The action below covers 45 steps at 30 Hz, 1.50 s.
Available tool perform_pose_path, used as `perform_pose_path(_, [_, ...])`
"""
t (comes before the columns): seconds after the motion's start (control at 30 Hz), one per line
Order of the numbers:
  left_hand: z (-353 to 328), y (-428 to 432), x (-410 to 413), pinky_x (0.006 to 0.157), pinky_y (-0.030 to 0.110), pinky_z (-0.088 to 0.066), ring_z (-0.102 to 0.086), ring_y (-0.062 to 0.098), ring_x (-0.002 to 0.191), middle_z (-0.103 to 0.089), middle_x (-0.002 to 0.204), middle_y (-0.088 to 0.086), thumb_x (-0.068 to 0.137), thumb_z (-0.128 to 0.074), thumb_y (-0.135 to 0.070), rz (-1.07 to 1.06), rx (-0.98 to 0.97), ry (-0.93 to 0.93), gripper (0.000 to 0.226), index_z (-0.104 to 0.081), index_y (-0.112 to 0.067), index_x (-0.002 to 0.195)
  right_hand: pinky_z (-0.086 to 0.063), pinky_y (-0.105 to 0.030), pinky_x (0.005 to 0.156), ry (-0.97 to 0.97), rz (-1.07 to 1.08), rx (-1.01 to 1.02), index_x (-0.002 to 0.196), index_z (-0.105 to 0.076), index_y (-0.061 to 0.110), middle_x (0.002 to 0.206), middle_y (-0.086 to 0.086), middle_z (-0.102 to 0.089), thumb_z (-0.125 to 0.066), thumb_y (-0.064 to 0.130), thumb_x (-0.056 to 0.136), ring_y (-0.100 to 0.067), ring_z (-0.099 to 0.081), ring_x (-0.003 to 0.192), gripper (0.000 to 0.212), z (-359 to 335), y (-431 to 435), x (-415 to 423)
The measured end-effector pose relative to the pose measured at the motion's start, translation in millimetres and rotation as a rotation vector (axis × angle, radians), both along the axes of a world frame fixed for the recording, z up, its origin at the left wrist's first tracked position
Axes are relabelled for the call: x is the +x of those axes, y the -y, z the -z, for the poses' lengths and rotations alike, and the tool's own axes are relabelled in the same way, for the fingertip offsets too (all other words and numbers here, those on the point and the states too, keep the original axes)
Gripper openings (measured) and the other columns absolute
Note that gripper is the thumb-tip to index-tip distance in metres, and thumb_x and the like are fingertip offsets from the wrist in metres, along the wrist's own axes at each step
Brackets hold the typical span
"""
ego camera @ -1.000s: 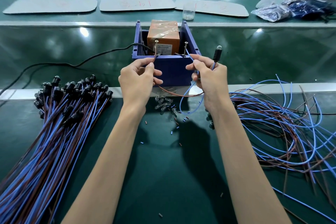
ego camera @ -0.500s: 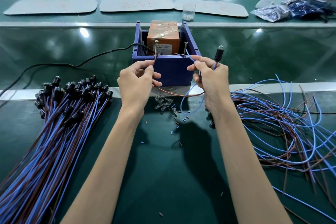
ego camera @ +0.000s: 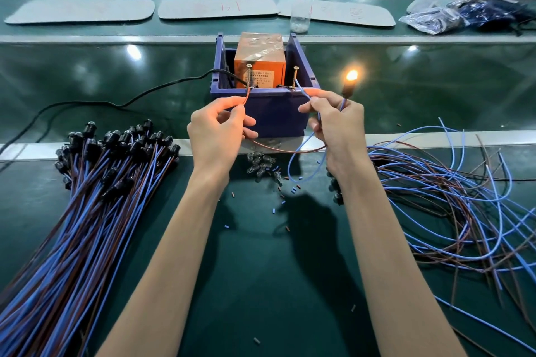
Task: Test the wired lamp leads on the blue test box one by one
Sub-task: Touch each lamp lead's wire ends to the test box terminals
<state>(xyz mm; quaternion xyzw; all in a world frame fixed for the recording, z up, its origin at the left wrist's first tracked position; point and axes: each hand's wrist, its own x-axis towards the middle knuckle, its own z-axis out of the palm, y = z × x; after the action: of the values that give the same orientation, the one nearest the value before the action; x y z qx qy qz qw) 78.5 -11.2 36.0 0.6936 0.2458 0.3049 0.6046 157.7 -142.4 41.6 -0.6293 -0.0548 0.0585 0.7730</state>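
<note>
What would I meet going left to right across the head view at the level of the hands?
Bundled lamp leads → left hand, pinching the brown wire → right hand, gripping the blue wire → loose tangle of leads. The blue test box and lit lamp overlap the hands, so are left out.

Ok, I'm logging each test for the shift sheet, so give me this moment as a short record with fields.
lamp: lit, glowing orange, right of the blue test box
left hand: pinches the brown lead, tip at the base of the left screw
right hand: pinches the blue lead, tip by the right screw; lamp stands above its fingers
bundle: wired lamps laid together, at left
tangle: loose leads, at right
result: this one appears to pass
</note>
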Motion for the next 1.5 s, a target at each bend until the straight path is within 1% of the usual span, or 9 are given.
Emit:
perform_pose_path(0.8, [-1,2,0,0.055,0.016,-0.049,-0.063,0.007,0.048,-0.067,0.057,-0.010,0.094,-0.056,-0.011,0.012,0.003,0.000,0.024,-0.066,-0.032,0.087,-0.030,-0.011,0.039,0.031,0.012,-0.059,0.084,-0.071,0.013,0.058,0.002,-0.066,-0.050,-0.001,0.091,-0.005,-0.035,0.037,0.026,-2,-1,-3])
perform_pose_path(1.03, [-7,20,3,0.052,0.017,-0.046,-0.060,0.008,0.044,-0.069,0.059,-0.008,0.094,-0.054,-0.012,0.101,-0.064,-0.007,0.019,-0.068,-0.024,0.089,-0.032,-0.011,0.040,0.102,0.002,-0.210,0.081,-0.072,0.015,0.060,0.004,-0.068,-0.051,0.004,0.092,-0.004,-0.039,0.035,0.026,-12,5,-4])
perform_pose_path(1.1, [-9,29,3,0.050,0.015,-0.046,-0.060,0.008,0.046,-0.072,0.065,-0.005,0.094,-0.056,-0.016,0.193,-0.102,-0.025,0.015,-0.067,-0.024,0.090,-0.038,-0.011,0.044,0.134,-0.003,-0.299,0.079,-0.072,0.017,0.065,0.005,-0.070,-0.052,0.007,0.092,-0.004,-0.050,0.041,0.026,-16,6,-5])
perform_pose_path(1.17, [-11,36,3,0.051,0.013,-0.045,-0.062,0.009,0.049,-0.074,0.075,0.000,0.094,-0.057,-0.022,0.303,-0.144,-0.052,0.010,-0.067,-0.024,0.093,-0.051,-0.020,0.063,0.175,0.010,-0.379,0.077,-0.070,0.019,0.071,0.003,-0.071,-0.051,0.011,0.094,-0.008,-0.062,0.056,0.026,-20,6,-6])
perform_pose_path(1.23, [-11,43,3,0.051,0.011,-0.043,-0.062,0.010,0.052,-0.075,0.080,0.001,0.094,-0.058,-0.027,0.396,-0.161,-0.073,0.010,-0.067,-0.024,0.094,-0.052,-0.032,0.081,0.235,0.040,-0.510,0.077,-0.069,0.024,0.078,0.000,-0.071,-0.050,0.024,0.097,-0.017,-0.067,0.075,0.028,-23,7,-7])
perform_pose_path(1.3, [-8,49,4,0.051,0.011,-0.043,-0.060,0.009,0.052,-0.074,0.075,0.000,0.095,-0.057,-0.025,0.430,-0.160,-0.079,0.011,-0.067,-0.020,0.099,-0.050,-0.040,0.085,0.296,0.087,-0.613,0.080,-0.068,0.026,0.085,-0.005,-0.071,-0.042,0.041,0.100,-0.027,-0.066,0.086,0.036,-26,7,-9])
perform_pose_path(1.37, [-2,56,5,0.051,0.012,-0.042,-0.056,0.007,0.047,-0.070,0.066,-0.004,0.098,-0.053,-0.019,0.396,-0.172,-0.068,0.016,-0.067,-0.012,0.103,-0.050,-0.045,0.084,0.352,0.161,-0.660,0.086,-0.067,0.022,0.084,-0.005,-0.071,-0.031,0.053,0.099,-0.034,-0.066,0.086,0.050,-28,9,-14])
perform_pose_path(1.43, [4,65,8,0.049,0.010,-0.040,-0.056,0.004,0.047,-0.067,0.062,-0.006,0.101,-0.046,-0.020,0.329,-0.218,-0.065,0.023,-0.067,-0.010,0.099,-0.050,-0.044,0.084,0.384,0.248,-0.671,0.091,-0.065,0.019,0.083,-0.004,-0.071,-0.021,0.060,0.096,-0.035,-0.065,0.086,0.060,-33,11,-18])
perform_pose_path(1.5, [6,74,10,0.050,0.009,-0.042,-0.058,0.002,0.051,-0.065,0.064,-0.005,0.103,-0.041,-0.024,0.250,-0.366,-0.047,0.032,-0.066,-0.012,0.087,-0.046,-0.039,0.085,0.398,0.322,-0.675,0.098,-0.065,0.018,0.095,-0.006,-0.070,-0.016,0.062,0.092,-0.033,-0.062,0.096,0.066,-38,14,-17])
